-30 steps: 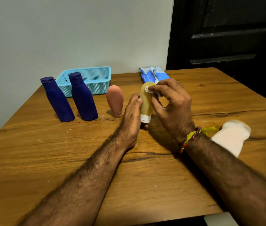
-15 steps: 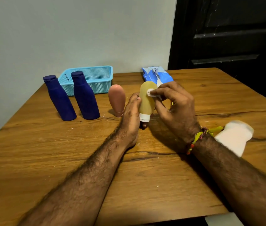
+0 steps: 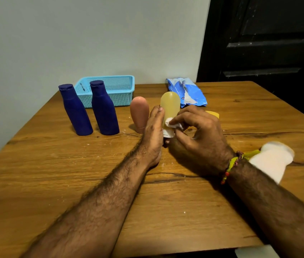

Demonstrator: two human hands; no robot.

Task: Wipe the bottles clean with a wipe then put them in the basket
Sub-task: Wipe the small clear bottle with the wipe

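Step in hand: the yellow bottle [image 3: 170,105] is being wiped, judged from the wipe [image 3: 172,124] pressed against its lower part, just above the white cap.
Yellow bottle: it is stood cap-down on the table [image 3: 54,174], in front of and to the right of the basket [image 3: 117,86], just beside the pink bottle [image 3: 139,113].
Left hand [image 3: 154,131]: the bottle is steadied from its left side with nearly straight fingers; whether the hidden thumb wraps round it cannot be told.
Right hand [image 3: 197,135]: the wipe is pinched between curled fingertips and thumb and held against the bottle.
Unwiped stock: two blue bottles [image 3: 89,108] are stood right in front of the basket, none inside it.
Next move: the rest of the surface is probably to be wiped, then a firm grip taken and the bottle carried back-left into the basket.
Writing: a blue packet [image 3: 186,92] is seen right of the basket; its print is too small to be read.
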